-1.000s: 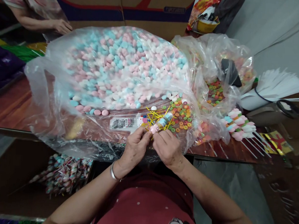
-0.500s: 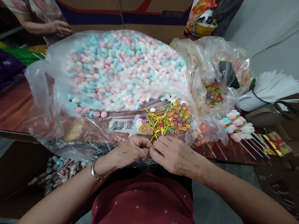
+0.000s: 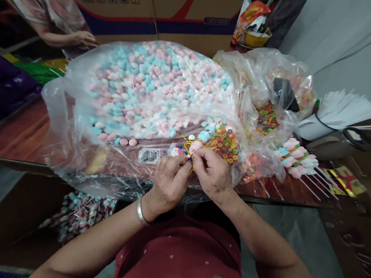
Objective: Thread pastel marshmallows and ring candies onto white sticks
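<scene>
A marshmallow skewer (image 3: 201, 141) with pink and blue pieces stands up from my fingertips, leaning away from me. Fingers of my right hand (image 3: 213, 171) are pinched at its lower end. Beside them, my left hand (image 3: 170, 181) is closed too, its thumb and forefinger meeting at the same spot; the exact grip is partly hidden. Just behind my fingers lie gold twist ties (image 3: 187, 143), partly covered by the skewer. A printed packet (image 3: 154, 155) lies left of them, and ring-shaped gummy candies (image 3: 225, 144) are spread to the right.
A big clear bag of pink, blue and white marshmallows (image 3: 157, 90) fills the table's middle. Finished skewers (image 3: 295, 157) lie at right, near a holder of white sticks (image 3: 343, 110). Below left, a carton (image 3: 15, 212) holds wrapped sweets. Another person's hand (image 3: 84, 39) is at the back left.
My hands have moved slightly up over the twist ties, the left one turning more upright. A marshmallow skewer now shows above my fingers, where it was not visible before.
</scene>
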`<state>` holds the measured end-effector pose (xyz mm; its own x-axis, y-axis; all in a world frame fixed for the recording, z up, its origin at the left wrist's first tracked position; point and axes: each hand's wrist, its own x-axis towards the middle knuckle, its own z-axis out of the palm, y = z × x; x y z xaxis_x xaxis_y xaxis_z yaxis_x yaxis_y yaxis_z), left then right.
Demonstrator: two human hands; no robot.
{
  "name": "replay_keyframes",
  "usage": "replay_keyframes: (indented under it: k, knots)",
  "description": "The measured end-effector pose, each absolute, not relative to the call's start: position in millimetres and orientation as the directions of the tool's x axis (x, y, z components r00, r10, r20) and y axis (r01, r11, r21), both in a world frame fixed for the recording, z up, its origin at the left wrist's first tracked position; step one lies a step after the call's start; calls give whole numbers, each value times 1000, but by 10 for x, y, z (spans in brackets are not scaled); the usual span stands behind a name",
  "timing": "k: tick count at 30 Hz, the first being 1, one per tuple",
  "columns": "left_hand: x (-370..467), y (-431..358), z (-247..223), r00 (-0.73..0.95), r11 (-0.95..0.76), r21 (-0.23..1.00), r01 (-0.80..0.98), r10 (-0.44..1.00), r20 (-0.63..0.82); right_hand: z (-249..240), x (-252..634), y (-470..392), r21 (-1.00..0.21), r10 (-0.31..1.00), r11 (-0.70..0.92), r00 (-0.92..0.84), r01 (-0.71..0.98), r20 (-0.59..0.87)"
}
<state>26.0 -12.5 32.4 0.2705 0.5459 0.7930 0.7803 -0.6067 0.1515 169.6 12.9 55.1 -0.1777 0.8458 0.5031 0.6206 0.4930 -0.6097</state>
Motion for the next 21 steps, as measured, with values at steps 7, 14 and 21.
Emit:
replay_keyframes:
  k: [7,14,21]
  knots:
    - [66,-235,578,88,-175,957,233,983,158,527,1469,33,-520,738,648,-291,557,608]
    - [-38,-284,636,63,-110,936,-335,988,138,482,1394,-53,-344,615,746,-390,571,685]
    - [-373,-511,721,377,-374,923,-88,846,378,628,1465,137,-467,651,744,-363,477,666]
